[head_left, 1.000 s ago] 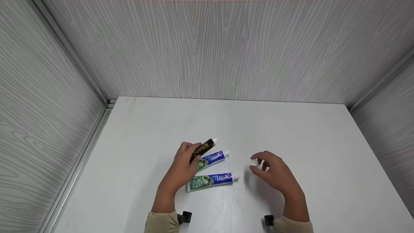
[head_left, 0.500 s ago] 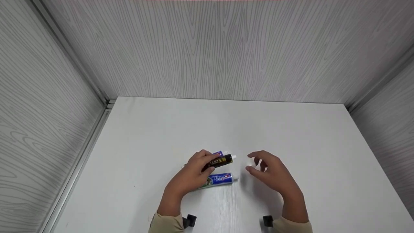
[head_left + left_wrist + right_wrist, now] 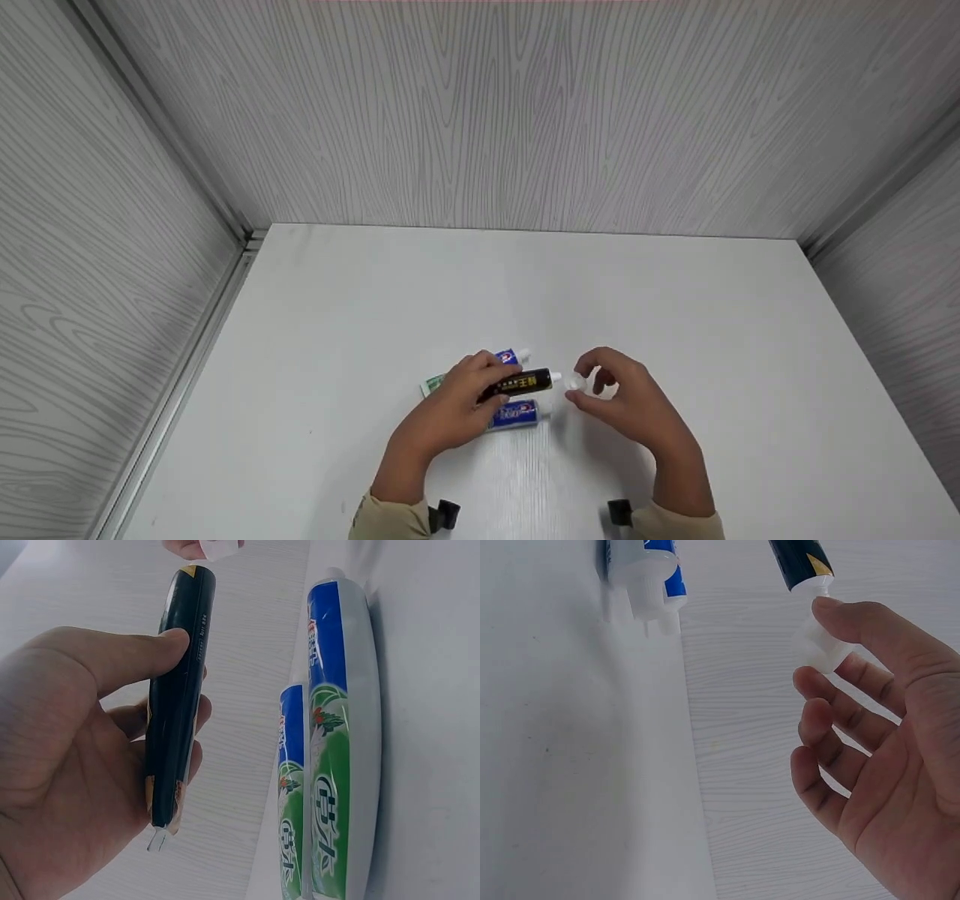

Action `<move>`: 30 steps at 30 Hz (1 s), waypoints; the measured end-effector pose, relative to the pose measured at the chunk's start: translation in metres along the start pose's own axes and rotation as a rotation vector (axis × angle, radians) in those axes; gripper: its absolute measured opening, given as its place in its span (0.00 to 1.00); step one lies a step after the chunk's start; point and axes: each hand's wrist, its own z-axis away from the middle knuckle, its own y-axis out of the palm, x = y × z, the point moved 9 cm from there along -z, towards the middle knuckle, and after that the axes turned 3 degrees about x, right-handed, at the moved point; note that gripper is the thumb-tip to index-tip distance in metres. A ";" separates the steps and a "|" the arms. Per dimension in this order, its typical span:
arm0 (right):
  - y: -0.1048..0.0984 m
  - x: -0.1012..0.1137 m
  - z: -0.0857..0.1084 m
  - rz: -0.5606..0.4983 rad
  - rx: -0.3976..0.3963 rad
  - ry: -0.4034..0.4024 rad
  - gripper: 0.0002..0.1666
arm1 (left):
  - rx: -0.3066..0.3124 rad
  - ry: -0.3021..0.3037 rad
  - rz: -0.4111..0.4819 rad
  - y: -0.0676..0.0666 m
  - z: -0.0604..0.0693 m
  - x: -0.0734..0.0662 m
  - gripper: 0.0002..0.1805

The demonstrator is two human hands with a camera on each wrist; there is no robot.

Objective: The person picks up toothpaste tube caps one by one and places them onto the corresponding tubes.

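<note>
Between the thumb and fingers of my left hand (image 3: 454, 412) is a black toothpaste tube (image 3: 531, 382), its uncapped white nozzle pointing right. My right hand (image 3: 634, 394) pinches a translucent white cap (image 3: 575, 382) between thumb and forefinger. In the right wrist view the cap (image 3: 823, 646) sits right at the end of the black tube (image 3: 801, 562); whether they touch I cannot tell. Two blue-and-green toothpaste tubes lie on the table: a near tube (image 3: 515, 414) and a far tube (image 3: 508, 357), both partly hidden by my left hand. The left wrist view shows their printed sides.
A white tabletop (image 3: 360, 300) lies under everything. Grey wood-grain panels stand around it: a back panel (image 3: 480, 112), a left panel (image 3: 97, 262) and a right panel (image 3: 900, 247). A black wrist mount (image 3: 448, 514) shows at my left sleeve.
My left hand has brought the black toothpaste tube right and toward me, turning it nearly level, with its nozzle now at the cap. My right hand has shifted slightly left, still pinching the cap.
</note>
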 end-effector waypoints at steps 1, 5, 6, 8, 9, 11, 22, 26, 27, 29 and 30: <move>0.000 0.000 0.000 0.002 0.001 0.001 0.16 | 0.001 -0.003 -0.003 0.000 0.000 0.000 0.24; 0.002 0.001 -0.001 0.002 0.017 0.002 0.15 | 0.011 -0.008 -0.010 0.001 0.000 -0.002 0.24; 0.002 0.001 -0.001 0.002 0.023 -0.002 0.15 | 0.013 -0.007 -0.011 0.002 0.000 -0.002 0.24; 0.003 0.002 -0.001 0.003 0.031 -0.015 0.16 | 0.019 -0.007 -0.014 0.002 0.000 -0.003 0.24; 0.003 0.002 -0.001 0.004 0.033 -0.022 0.16 | 0.020 -0.006 -0.017 0.002 0.000 -0.003 0.24; 0.004 0.003 -0.001 0.001 0.038 -0.032 0.16 | 0.024 -0.006 -0.023 0.003 0.000 -0.003 0.24; 0.009 0.006 -0.002 -0.010 0.061 -0.039 0.18 | 0.049 -0.018 -0.033 0.006 0.000 -0.003 0.24; 0.010 0.008 -0.002 -0.013 0.067 -0.052 0.19 | 0.063 -0.027 -0.029 0.007 -0.001 -0.003 0.23; 0.011 0.009 -0.002 -0.014 0.069 -0.054 0.19 | 0.065 -0.028 -0.028 0.007 -0.001 -0.003 0.23; 0.012 0.009 -0.002 -0.018 0.074 -0.056 0.18 | 0.070 -0.031 -0.028 0.007 -0.001 -0.004 0.23; 0.012 0.010 -0.002 -0.020 0.076 -0.056 0.18 | 0.071 -0.031 -0.027 0.008 -0.001 -0.004 0.23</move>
